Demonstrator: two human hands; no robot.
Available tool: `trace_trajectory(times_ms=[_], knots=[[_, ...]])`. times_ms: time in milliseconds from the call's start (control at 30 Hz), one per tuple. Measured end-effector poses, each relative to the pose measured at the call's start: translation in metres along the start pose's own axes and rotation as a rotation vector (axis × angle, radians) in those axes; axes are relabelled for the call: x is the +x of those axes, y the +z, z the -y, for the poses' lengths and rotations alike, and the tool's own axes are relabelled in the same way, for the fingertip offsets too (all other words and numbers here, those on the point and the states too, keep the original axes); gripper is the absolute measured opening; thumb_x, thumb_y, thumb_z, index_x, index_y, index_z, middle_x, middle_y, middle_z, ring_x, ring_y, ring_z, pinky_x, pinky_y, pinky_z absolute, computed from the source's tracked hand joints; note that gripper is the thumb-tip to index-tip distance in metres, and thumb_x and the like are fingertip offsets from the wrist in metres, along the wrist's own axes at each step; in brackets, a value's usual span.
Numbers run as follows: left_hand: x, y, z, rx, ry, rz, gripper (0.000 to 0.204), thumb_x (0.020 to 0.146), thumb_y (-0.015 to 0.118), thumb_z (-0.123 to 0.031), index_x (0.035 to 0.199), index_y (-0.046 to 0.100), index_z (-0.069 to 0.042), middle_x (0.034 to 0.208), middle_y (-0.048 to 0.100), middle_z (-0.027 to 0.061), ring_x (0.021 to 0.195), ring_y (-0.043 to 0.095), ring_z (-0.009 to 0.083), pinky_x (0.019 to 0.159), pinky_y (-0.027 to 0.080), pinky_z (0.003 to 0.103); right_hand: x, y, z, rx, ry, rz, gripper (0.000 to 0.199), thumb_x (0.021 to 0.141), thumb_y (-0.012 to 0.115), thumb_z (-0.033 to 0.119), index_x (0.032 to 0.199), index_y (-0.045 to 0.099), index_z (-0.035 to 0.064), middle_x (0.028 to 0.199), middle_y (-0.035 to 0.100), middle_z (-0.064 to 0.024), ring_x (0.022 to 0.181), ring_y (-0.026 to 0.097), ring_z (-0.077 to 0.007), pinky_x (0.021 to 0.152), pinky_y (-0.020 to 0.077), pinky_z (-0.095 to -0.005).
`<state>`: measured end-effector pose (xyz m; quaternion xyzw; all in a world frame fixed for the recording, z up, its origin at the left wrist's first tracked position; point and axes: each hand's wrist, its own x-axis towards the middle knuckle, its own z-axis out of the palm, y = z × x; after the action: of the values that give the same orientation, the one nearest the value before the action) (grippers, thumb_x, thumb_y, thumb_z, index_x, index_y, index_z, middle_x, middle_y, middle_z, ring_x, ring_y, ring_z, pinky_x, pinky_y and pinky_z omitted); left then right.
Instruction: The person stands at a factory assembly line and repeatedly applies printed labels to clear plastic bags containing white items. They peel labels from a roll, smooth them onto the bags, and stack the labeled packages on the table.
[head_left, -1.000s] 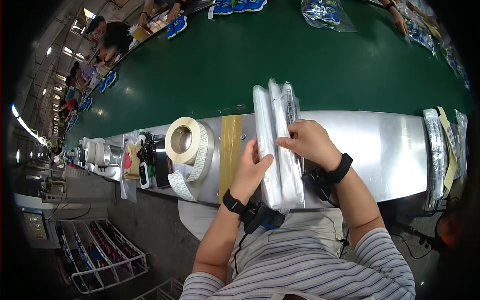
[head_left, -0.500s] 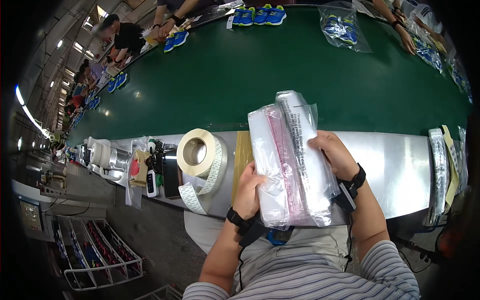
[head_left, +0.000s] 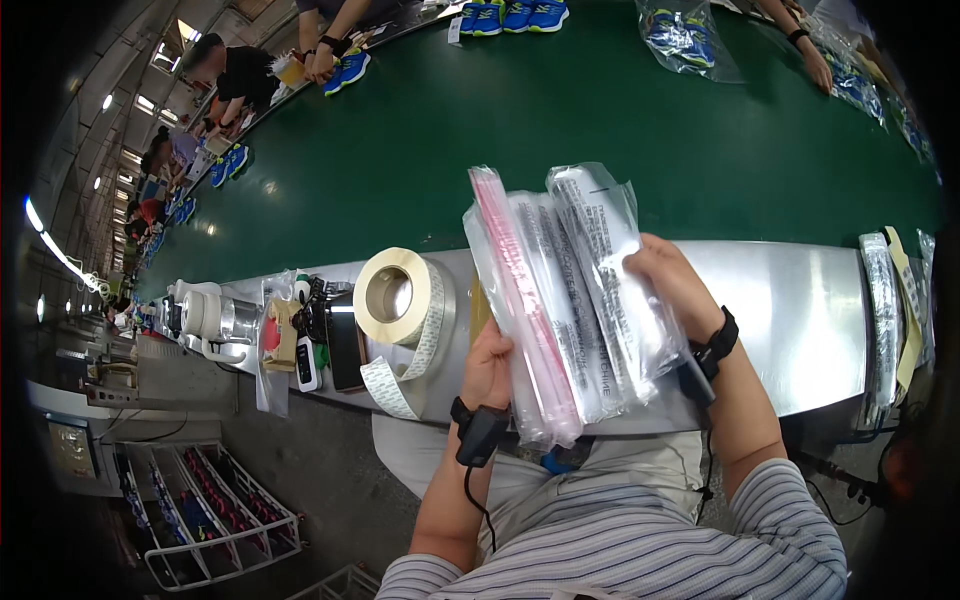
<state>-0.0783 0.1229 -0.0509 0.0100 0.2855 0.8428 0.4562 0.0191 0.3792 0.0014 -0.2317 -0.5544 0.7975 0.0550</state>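
Observation:
In front of me I hold a bundle of clear plastic bags point(head_left: 567, 310) between both hands, over the near edge of the metal ledge. Dark print and a pink strip show on its folded layers. My left hand point(head_left: 487, 372) grips the left side, its thumb pressed on the plastic. My right hand point(head_left: 676, 285) grips the right side, thumb on top and the other fingers hidden behind. The layers stand fanned apart at the top.
A roll of labels point(head_left: 397, 297) stands on the metal ledge point(head_left: 780, 330), left of the bags. Further left are a black phone-like slab point(head_left: 346, 345) and a lidded jug point(head_left: 205, 315). Beyond runs a green conveyor belt point(head_left: 380, 170) with blue shoes point(head_left: 515, 15) and co-workers' hands.
The bundle has fanned wider: the pink-striped part has swung left and more printed layers show in the middle. My left hand has turned and moved slightly left.

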Motion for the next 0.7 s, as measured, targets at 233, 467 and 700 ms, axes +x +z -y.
trace_trajectory(times_ms=[233, 467, 700], knots=[[-0.016, -0.015, 0.003, -0.092, 0.015, -0.001, 0.060, 0.084, 0.043, -0.009, 0.142, 0.034, 0.002, 0.135, 0.051, 0.0184, 0.120, 0.055, 0.0262, 0.104, 0.045, 0.039, 0.022, -0.013, -0.012, 0.741, 0.379, 0.157, 0.036, 0.088, 0.047, 0.017, 0.108, 0.058, -0.0106, 0.089, 0.070, -0.0179, 0.068, 0.068, -0.0226, 0.068, 0.0582, -0.0300], [-0.012, -0.011, 0.002, -0.084, 0.039, -0.066, 0.058, 0.087, 0.043, -0.018, 0.141, 0.036, 0.002, 0.133, 0.052, 0.0189, 0.119, 0.056, 0.0265, 0.102, 0.046, 0.038, 0.013, -0.007, -0.014, 0.333, 0.222, 0.071, 0.033, 0.089, 0.049, 0.014, 0.113, 0.053, -0.0077, 0.100, 0.064, -0.0151, 0.083, 0.066, -0.0201, 0.077, 0.0557, -0.0331], [-0.010, -0.020, 0.003, -0.096, 0.052, -0.111, 0.057, 0.090, 0.043, -0.027, 0.140, 0.038, 0.002, 0.132, 0.053, 0.0195, 0.118, 0.057, 0.0267, 0.101, 0.047, 0.038, 0.003, 0.017, 0.002, -0.311, 0.083, 0.047, 0.063, 0.084, 0.075, 0.027, 0.128, 0.046, -0.0068, 0.108, 0.063, -0.0121, 0.094, 0.061, -0.0138, 0.082, 0.0508, -0.0263]])
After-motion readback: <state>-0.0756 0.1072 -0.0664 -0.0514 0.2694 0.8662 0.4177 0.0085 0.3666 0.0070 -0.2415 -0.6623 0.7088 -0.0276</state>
